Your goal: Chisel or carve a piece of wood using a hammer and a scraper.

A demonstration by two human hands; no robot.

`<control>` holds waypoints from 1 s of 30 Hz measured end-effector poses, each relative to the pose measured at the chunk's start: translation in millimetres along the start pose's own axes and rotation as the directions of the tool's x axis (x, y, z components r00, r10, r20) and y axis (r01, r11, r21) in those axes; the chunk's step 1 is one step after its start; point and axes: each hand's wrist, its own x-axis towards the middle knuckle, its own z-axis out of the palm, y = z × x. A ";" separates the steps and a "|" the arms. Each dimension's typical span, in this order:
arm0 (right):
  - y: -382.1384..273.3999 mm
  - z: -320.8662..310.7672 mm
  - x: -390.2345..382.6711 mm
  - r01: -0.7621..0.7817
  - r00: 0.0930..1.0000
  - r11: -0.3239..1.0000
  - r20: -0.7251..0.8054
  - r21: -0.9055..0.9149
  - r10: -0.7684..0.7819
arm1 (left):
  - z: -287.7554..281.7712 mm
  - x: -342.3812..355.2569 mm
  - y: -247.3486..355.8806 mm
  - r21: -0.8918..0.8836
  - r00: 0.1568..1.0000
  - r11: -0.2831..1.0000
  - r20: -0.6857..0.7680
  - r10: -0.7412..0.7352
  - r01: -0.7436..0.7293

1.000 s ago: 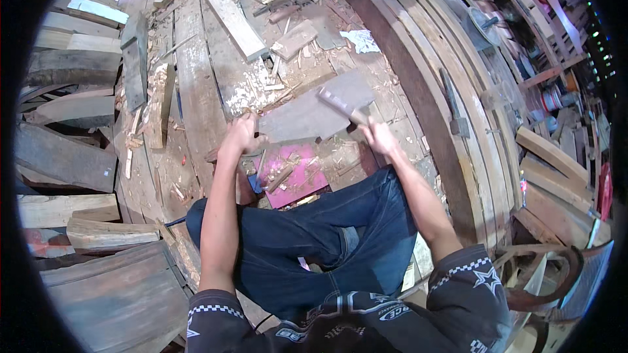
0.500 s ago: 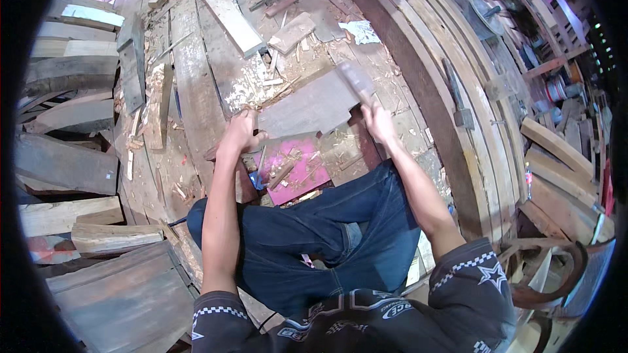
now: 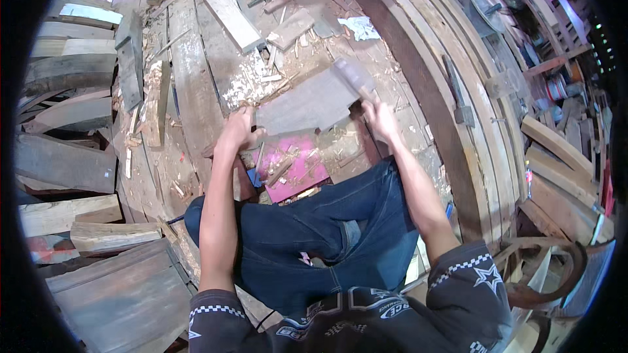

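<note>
A flat grey wooden board [image 3: 304,104] lies slantwise in front of my knees. My left hand [image 3: 237,129] is closed at its left end, thumb along the near edge; the palm side is hidden. At the board's right end, my right hand [image 3: 381,119] is wrapped round the handle of a mallet [image 3: 353,77]. The mallet's blocky head is smeared by motion, over or beside the board's far right corner; I cannot tell whether it touches. Nearer to me, a pink panel [image 3: 294,168] is strewn with wood chips.
A pale plank [image 3: 226,13] and a short wood block [image 3: 291,29] lie beyond the board among shavings. A hammer [image 3: 461,101] rests on long beams [image 3: 418,72] at right. Stacked curved timber [image 3: 69,114] fills the left side.
The mallet's blurred head shows only a slight shift. Both hands keep nearly the same places, and the board lies as before. The whole view has moved a little.
</note>
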 end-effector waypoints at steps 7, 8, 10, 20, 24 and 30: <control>14.7 13.4 -7.6 0.248 0.953 0.961 0.211 -0.121 -0.219 | 2.4 -5.2 -7.7 -0.106 0.997 0.993 -0.060 0.049 -0.055; 12.0 11.1 -3.3 0.204 0.961 0.970 0.216 -0.131 -0.173 | 1.0 -4.8 -10.1 -0.106 0.997 0.993 -0.061 0.040 -0.047; 23.5 2.6 14.5 -0.142 0.987 0.981 -0.093 -0.135 0.130 | -7.4 3.2 9.9 -0.061 1.000 0.998 -0.008 0.006 -0.006; 20.9 1.6 16.3 -0.166 0.986 0.977 -0.015 -0.136 0.165 | -4.5 0.0 11.0 -0.039 1.000 0.999 0.023 -0.017 0.018; 30.6 13.4 3.7 0.137 0.985 0.983 0.118 -0.123 -0.122 | 13.3 5.6 -7.8 -0.029 0.981 0.991 -0.145 0.126 -0.132; 42.8 -11.9 18.3 -0.100 0.993 0.981 -0.073 -0.166 0.089 | 3.1 7.7 9.5 0.009 0.999 1.000 0.021 0.024 -0.025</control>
